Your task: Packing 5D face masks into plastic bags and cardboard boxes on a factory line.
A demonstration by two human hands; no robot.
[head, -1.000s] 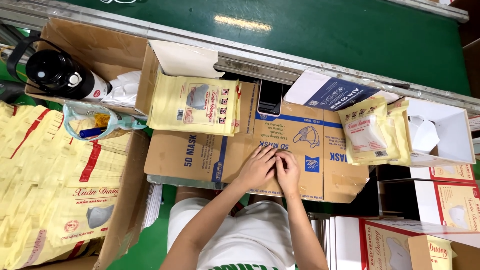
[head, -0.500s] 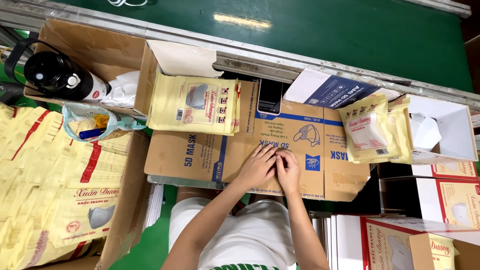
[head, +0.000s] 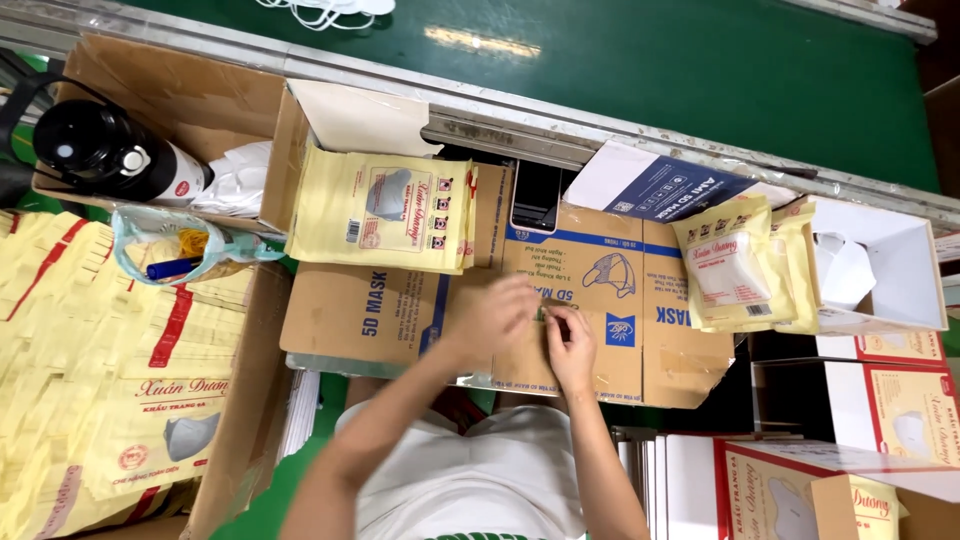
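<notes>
Head view: left hand [head: 492,318] and right hand [head: 570,345] meet over the flattened cardboard box [head: 560,300] on the desk, pinching something tiny, can't tell what. Next probably needs fine fingerwork.

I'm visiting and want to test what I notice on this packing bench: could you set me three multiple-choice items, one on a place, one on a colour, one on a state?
1. Where do both hands meet?
A. on the flattened cardboard box
B. on the black bottle
C. on the conveyor belt

2. What colour is the conveyor belt?
A. red
B. green
C. white

3. How does the black bottle lie?
A. upright on the belt
B. on its side in an open carton
C. hanging from a hook

Answers: 1 A, the left hand and right hand rest together on the flattened cardboard box. 2 B, the conveyor belt is green. 3 B, the black bottle lies sideways inside the open carton.
</notes>
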